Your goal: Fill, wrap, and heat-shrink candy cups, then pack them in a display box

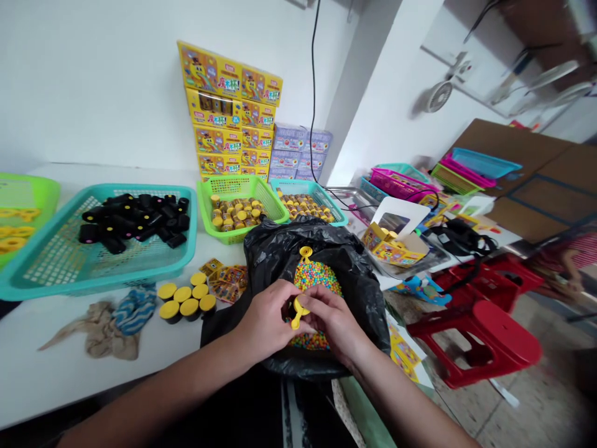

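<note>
Yellow plastic cap (297,313) is being pinched between left hand (265,317) and right hand (331,320) over candy beads (316,277), where fumbling could scatter them.

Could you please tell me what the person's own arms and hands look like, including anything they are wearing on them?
Both the left hand and the right hand are bare, with no gloves. The left forearm and right forearm show no sleeves, and I can see no watch, bracelet or ring. Dark clothing, apparently the person's own, shows below them.
</note>
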The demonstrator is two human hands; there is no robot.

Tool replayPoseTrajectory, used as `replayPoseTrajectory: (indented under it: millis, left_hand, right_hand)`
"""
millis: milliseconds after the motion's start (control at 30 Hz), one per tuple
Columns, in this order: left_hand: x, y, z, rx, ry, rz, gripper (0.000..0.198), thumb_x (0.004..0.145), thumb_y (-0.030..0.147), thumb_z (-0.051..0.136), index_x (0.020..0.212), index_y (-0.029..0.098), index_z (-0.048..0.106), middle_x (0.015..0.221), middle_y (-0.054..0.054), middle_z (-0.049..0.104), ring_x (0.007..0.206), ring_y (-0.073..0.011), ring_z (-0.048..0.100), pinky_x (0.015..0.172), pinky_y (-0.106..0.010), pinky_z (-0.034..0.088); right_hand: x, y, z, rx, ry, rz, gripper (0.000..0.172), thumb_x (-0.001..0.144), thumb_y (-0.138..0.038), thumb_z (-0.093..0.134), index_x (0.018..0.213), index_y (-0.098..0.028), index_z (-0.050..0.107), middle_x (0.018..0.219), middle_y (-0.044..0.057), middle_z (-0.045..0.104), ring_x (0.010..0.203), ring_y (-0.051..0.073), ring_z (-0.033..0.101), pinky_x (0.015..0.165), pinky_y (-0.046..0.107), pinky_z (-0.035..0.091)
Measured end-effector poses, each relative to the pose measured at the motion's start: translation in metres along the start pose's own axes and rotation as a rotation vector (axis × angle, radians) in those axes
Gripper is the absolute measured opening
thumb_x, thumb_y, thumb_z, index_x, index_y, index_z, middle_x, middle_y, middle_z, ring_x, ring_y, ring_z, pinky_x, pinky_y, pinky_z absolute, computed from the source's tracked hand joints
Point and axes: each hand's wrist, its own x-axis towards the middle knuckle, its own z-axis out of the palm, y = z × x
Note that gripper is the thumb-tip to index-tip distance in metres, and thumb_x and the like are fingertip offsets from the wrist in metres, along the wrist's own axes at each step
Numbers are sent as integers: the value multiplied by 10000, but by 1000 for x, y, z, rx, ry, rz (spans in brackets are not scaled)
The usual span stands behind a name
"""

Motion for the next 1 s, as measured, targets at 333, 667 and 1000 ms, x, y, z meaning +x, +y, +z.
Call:
replayPoseTrajectory:
  millis: [333, 667, 1000]
  left_hand:
    - [1, 1, -2, -39, -136, 41, 71, 787, 217, 665, 833, 186, 621, 724, 29, 562, 646, -114, 503, 593, -234, 365]
    - [0, 7, 0, 49, -27, -55, 148, 735, 228, 701, 867, 195, 642, 727, 21, 515, 664, -125, 511, 595, -242, 364]
    - [4, 6, -1, -615, -224, -359, 478, 820, 669, 517, 947, 208, 486, 621, 60, 550, 328, -69, 484, 314, -150, 279]
  right_hand:
    - [-2, 5, -2, 163, -76, 57, 280, 715, -401, 732, 789, -176, 582, 556, -12, 619, 425, 126, 586, 367, 178, 411]
    - [-1, 9, 2, 171, 39, 4, 326, 649, -413, 809, 746, -177, 606, 542, -29, 588, 426, 110, 542, 377, 192, 417]
    - [-2, 1, 0, 138, 148, 11, 392, 549, -409, 884, 769, -183, 651, 662, -26, 586, 510, 96, 509, 418, 210, 437]
